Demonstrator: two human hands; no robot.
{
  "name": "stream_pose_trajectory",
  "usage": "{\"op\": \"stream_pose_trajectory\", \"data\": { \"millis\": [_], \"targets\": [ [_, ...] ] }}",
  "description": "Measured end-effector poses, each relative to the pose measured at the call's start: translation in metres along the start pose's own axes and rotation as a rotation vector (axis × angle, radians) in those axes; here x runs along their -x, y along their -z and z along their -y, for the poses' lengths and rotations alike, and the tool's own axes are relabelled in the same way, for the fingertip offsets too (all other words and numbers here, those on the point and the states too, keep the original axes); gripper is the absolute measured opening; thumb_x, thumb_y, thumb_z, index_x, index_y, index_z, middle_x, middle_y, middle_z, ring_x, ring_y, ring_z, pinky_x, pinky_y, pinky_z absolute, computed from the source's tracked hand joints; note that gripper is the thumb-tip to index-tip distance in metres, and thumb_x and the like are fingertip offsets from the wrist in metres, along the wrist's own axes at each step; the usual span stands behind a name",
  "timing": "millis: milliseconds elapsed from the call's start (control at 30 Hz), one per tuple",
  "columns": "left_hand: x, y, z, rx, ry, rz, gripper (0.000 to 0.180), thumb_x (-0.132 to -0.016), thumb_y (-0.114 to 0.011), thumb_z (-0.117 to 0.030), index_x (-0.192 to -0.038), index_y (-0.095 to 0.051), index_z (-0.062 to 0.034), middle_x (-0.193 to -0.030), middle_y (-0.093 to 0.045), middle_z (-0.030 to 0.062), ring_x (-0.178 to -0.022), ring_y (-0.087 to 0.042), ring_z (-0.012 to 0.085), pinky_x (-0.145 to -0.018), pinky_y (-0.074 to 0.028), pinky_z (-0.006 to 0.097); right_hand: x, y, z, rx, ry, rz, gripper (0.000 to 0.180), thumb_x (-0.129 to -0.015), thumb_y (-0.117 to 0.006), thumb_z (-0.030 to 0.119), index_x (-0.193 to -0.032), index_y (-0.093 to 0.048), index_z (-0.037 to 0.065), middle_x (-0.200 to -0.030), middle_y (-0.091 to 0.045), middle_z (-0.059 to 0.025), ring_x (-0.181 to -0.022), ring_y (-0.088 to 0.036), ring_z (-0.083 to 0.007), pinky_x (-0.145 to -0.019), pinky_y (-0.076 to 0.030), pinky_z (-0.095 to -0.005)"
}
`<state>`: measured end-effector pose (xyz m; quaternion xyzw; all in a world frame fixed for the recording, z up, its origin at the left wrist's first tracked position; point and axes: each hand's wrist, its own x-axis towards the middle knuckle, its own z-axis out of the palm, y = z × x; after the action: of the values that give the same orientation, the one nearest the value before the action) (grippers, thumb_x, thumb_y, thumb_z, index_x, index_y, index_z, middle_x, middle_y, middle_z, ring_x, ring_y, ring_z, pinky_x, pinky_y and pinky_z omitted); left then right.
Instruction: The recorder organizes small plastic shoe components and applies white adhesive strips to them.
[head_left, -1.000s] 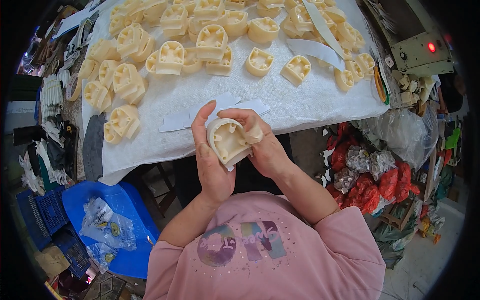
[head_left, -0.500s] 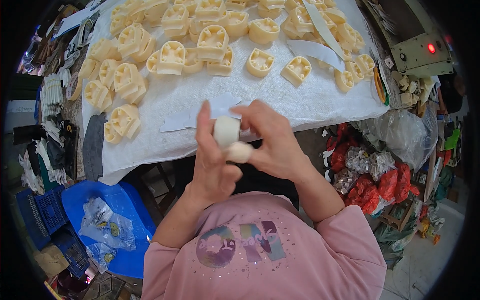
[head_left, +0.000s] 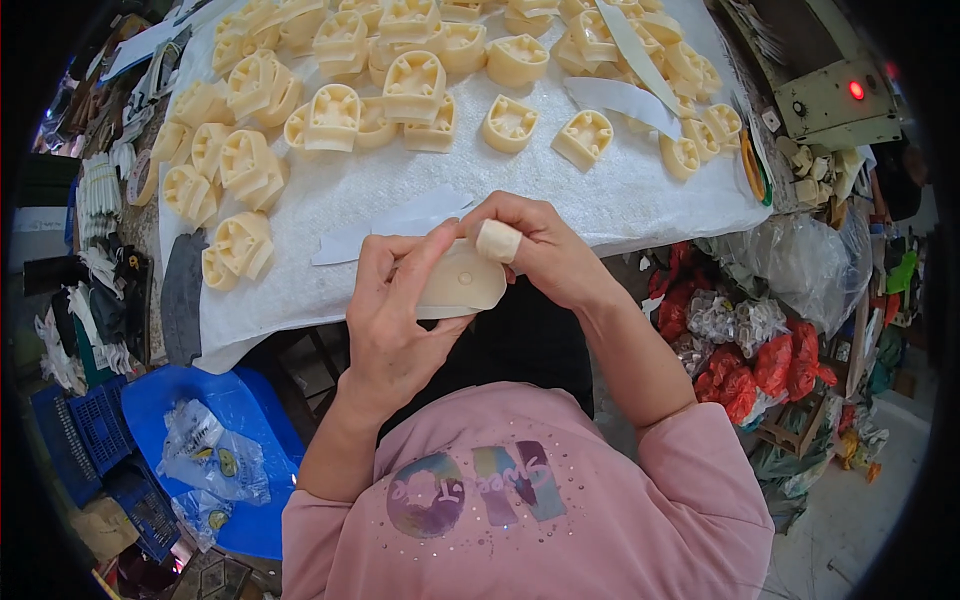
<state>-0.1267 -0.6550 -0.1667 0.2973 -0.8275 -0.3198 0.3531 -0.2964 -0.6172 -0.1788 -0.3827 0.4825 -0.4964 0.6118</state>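
Over the table's near edge, both hands hold one cream plastic shoe heel, its smooth, rounded face with a small round mark turned up. My left hand grips it from the left, fingers along the far side and thumb under the near edge. A thin pale edge shows along its near rim. My right hand pinches the far right side; its thumb wears a cream finger cover, and its other fingertips are partly hidden. Just beyond lie white cut sheets on the white cloth.
Many similar cream heels crowd the table's far half. Curved white strips lie far right, near a machine box with a red light. A blue basin with plastic bags stands lower left; red bags lie at right.
The heel has turned from an edge-on position to show its broad smooth face. Both hands have shifted around it, the right thumb rising to its far right edge.
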Motion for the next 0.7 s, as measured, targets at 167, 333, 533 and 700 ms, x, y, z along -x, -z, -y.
{"op": "stream_pose_trajectory", "data": {
  "millis": [167,333,533,700],
  "targets": [
    [0.000,-0.004,-0.001,-0.010,0.012,-0.008,0.066,-0.049,-0.078,0.000,-0.112,-0.058,-0.0039,-0.089,-0.054,0.0078,-0.078,-0.053,0.0201,-0.067,-0.044,0.028,0.001,0.002,-0.002,0.547,0.297,-0.029,0.019,-0.087,-0.052,0.019,-0.088,-0.058,0.001,-0.072,-0.057,-0.0049,-0.068,-0.053,-0.0098,-0.058,-0.044,-0.0254],
    [0.000,-0.011,0.000,-0.092,-0.028,-0.077,0.063,-0.048,-0.080,-0.004,-0.106,-0.057,-0.0040,-0.085,-0.053,0.0085,-0.072,-0.052,0.0198,-0.060,-0.043,0.029,0.005,-0.003,-0.011,0.299,0.209,-0.126,0.023,-0.089,-0.051,0.023,-0.090,-0.058,0.001,-0.076,-0.059,-0.0058,-0.071,-0.055,-0.0119,-0.063,-0.046,-0.0274],
    [-0.004,-0.021,-0.002,-0.235,-0.100,-0.224,0.057,-0.048,-0.080,-0.008,-0.099,-0.056,-0.0027,-0.074,-0.046,0.0090,-0.061,-0.050,0.0234,-0.051,-0.044,0.032,0.009,-0.015,-0.018,0.248,0.290,-0.168,0.027,-0.091,-0.049,0.027,-0.102,-0.058,0.004,-0.085,-0.060,-0.0051,-0.074,-0.056,-0.0126,-0.066,-0.046,-0.0284],
    [-0.005,-0.029,0.007,-0.355,-0.083,-0.292,0.054,-0.051,-0.080,-0.011,-0.098,-0.056,-0.0023,-0.073,-0.044,0.0082,-0.058,-0.050,0.0236,-0.048,-0.044,0.032,0.007,-0.024,-0.029,0.105,0.211,-0.310,0.035,-0.094,-0.040,0.028,-0.111,-0.054,0.001,-0.095,-0.059,-0.0068,-0.084,-0.055,-0.0142,-0.072,-0.046,-0.0277]
  ]
}}
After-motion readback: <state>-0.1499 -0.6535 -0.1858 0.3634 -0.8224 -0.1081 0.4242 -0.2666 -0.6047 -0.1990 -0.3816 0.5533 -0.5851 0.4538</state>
